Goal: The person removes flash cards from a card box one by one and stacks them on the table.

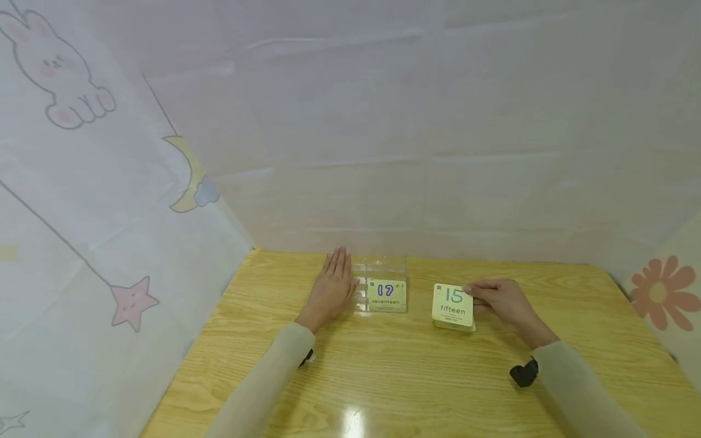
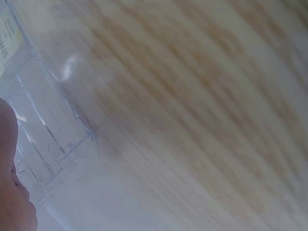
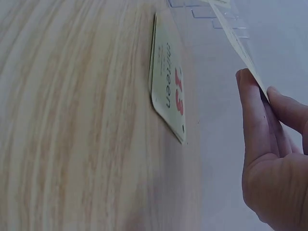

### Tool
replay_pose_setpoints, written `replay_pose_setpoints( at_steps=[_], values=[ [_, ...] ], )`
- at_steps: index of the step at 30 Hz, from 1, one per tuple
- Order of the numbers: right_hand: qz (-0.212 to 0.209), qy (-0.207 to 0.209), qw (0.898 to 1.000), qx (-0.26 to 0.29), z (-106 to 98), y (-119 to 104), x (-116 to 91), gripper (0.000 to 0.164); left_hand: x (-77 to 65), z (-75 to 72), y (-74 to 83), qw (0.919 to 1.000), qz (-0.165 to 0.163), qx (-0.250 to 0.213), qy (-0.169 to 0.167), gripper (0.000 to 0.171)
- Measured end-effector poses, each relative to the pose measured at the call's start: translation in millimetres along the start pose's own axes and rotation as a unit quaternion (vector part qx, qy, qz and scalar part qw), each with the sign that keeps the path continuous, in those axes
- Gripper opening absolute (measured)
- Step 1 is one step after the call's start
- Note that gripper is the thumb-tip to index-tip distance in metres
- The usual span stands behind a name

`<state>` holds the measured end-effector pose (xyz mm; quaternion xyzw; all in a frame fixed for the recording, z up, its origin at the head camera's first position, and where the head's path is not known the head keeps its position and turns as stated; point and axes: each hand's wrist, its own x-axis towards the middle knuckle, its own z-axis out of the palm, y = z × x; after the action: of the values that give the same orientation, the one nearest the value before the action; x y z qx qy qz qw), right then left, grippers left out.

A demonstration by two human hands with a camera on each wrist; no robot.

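My right hand (image 1: pixel 501 301) pinches a pale yellow card (image 1: pixel 453 305) marked "15 fifteen" between thumb and fingers. In the right wrist view that card (image 3: pixel 240 50) appears edge-on, raised above a small stack of cards (image 3: pixel 167 79) with "13 thirteen" on top. To the left stands a clear plastic holder (image 1: pixel 386 266) with slots. A "17 seventeen" card (image 1: pixel 387 294) sits in its right part. My left hand (image 1: pixel 330 289) rests with straight fingers on the holder's left side, covering part of it. Only an edge of the left hand (image 2: pixel 14 192) shows in the left wrist view.
The holder and cards are on a wooden table (image 1: pixel 361 371). A pale cloth (image 1: pixel 350 152) hangs along the table's back edge, with printed cloth on the left and right sides. A dark strap (image 1: pixel 524 372) is on the right wrist.
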<state>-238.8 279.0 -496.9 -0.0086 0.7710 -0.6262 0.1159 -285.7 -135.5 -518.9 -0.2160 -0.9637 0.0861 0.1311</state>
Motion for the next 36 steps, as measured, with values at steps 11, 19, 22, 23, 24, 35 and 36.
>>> replay_pose_setpoints(
  at_steps=[11,19,22,23,24,35,36],
  values=[
    [0.021,-0.006,1.000,0.011,-8.7,9.8,7.5,0.058,4.7,-0.1,-2.7,0.9999,0.000,0.014,0.001,0.074],
    [0.039,-0.005,0.999,0.016,-10.2,14.5,10.3,0.058,3.1,0.0,-1.6,1.0000,-0.002,0.003,-0.006,0.075],
    [0.039,-0.005,0.999,0.006,-9.8,17.0,11.3,0.057,2.3,0.1,-1.0,1.0000,-0.002,0.003,-0.005,0.075],
    [0.039,-0.005,0.999,0.002,-9.7,18.3,11.7,0.057,1.8,0.0,-0.6,1.0000,-0.002,0.004,-0.006,0.075],
    [0.040,-0.004,0.999,-0.003,-9.5,19.6,12.2,0.056,1.5,0.0,-0.4,1.0000,-0.002,0.003,-0.005,0.075],
    [0.046,0.000,0.999,-0.029,-10.1,29.1,16.6,0.051,0.5,-1.6,0.3,0.9999,-0.005,0.004,-0.014,0.074],
    [0.047,0.000,0.998,-0.030,-10.5,29.7,17.0,0.050,0.5,-1.6,0.2,0.9999,-0.005,0.004,-0.015,0.074]
  ],
)
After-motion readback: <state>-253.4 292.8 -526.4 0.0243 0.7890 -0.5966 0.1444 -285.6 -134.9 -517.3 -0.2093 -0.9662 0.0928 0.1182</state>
